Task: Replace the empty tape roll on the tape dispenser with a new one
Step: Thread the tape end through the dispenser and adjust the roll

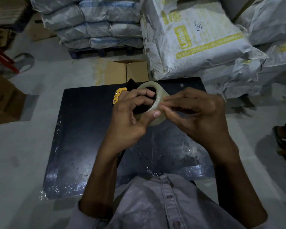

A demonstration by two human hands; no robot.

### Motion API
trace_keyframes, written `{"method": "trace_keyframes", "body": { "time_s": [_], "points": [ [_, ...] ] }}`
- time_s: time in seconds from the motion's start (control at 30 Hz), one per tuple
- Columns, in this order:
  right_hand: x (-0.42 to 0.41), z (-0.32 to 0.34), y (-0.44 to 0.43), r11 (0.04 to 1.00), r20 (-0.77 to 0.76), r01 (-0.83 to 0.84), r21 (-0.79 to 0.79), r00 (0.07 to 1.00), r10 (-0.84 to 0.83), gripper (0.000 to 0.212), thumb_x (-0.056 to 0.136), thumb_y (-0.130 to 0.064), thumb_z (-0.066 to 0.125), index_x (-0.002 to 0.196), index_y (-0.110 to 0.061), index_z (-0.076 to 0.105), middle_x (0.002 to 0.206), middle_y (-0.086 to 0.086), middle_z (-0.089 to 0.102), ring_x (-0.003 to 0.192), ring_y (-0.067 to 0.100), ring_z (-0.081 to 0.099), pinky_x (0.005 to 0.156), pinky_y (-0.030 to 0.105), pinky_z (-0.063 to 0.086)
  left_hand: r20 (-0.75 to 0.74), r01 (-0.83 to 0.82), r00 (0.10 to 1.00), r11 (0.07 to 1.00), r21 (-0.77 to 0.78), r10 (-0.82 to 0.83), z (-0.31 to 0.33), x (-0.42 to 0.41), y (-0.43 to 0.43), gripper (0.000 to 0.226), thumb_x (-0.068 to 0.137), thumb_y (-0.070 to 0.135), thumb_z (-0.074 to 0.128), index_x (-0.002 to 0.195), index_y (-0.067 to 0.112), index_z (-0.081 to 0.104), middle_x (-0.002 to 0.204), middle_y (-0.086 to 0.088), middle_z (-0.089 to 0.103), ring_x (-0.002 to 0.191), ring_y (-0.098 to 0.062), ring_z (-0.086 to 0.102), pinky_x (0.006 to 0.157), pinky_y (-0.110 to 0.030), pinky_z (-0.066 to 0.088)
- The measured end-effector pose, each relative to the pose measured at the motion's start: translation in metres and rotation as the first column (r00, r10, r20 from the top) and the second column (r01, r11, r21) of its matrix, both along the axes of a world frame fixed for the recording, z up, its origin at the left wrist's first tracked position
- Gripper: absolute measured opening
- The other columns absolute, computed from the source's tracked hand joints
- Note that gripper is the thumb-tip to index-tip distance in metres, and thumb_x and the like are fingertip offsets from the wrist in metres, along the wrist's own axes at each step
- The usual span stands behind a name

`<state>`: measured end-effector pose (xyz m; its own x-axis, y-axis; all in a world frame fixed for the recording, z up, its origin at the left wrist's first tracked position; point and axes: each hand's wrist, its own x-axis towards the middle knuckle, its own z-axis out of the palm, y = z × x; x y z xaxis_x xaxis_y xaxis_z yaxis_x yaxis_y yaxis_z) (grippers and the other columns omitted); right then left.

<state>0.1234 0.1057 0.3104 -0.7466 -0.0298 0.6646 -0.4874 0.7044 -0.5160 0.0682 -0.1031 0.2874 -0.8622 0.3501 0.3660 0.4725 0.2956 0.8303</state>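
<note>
Yellow-and-black tape dispenser (120, 95) is lying on the black table (82, 129), mostly hidden. Left hand (130, 116) is gripping the clear tape roll (157, 98) through its core; right hand (193, 111) is pinching at the rim, probably hunting the tape end. Lift the edge with a nail, peel slowly.

Above the middle of the tabletop (82, 129), the tape roll (157, 95) sits between the left hand (130, 116) and the right hand (193, 113). The tape dispenser (120, 95) lies just left of and behind the roll. Behind the tabletop a cardboard box (122, 71) rests on the floor, with stacked sacks (196, 43) further back and to the right
</note>
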Motion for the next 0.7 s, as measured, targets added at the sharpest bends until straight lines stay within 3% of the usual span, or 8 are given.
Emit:
{"method": "trace_keyframes", "body": {
  "time_s": [0.23,0.4,0.5,0.7],
  "points": [
    [0.0,0.0008,-0.0008,0.999,0.028,0.017,-0.049,0.999,-0.016,0.008,0.092,-0.011,0.09,0.099,-0.007,0.088,0.098,0.005,0.083,0.087,0.012,0.08,0.075,0.032,0.065,-0.044,-0.01,0.999,1.0,-0.028,0.009,0.0018,-0.0009,0.0024,0.031,0.09,0.039,0.079,0.101,0.01,0.084,0.127,0.003,0.075,0.12,-0.027,0.063,0.1,-0.03,0.051],
    [-0.0008,0.0053,0.0025,0.998,0.055,-0.014,-0.054,0.998,0.017,0.008,0.096,-0.011,0.088,0.102,-0.007,0.088,0.102,0.004,0.083,0.09,0.011,0.08,0.077,0.031,0.065,0.041,-0.018,0.999,1.0,0.014,0.018,-0.0006,0.0027,0.0,0.035,0.088,0.042,0.08,0.103,0.011,0.085,0.129,0.008,0.075,0.125,-0.024,0.063,0.104,-0.042,0.053],
    [0.0004,0.006,-0.0022,0.999,0.041,-0.043,-0.023,0.998,0.044,0.016,0.095,-0.016,0.089,0.108,-0.007,0.087,0.107,0.005,0.083,0.094,0.012,0.08,0.079,0.033,0.066,0.047,-0.038,0.998,0.999,0.006,0.037,0.0009,0.0027,-0.0039,0.038,0.088,0.046,0.079,0.107,0.013,0.086,0.13,0.01,0.075,0.126,-0.021,0.063,0.104,-0.04,0.053],
    [0.0027,0.0084,-0.0026,0.999,-0.039,-0.011,0.053,0.999,0.013,0.016,0.095,-0.02,0.09,0.107,-0.009,0.088,0.106,0.004,0.083,0.092,0.011,0.08,0.079,0.03,0.064,-0.063,-0.031,0.998,0.997,-0.067,0.027,0.0086,0.0054,-0.0031,0.037,0.089,0.041,0.079,0.109,0.011,0.085,0.13,0.005,0.073,0.124,-0.024,0.062,0.1,-0.042,0.055]
  ]
}}
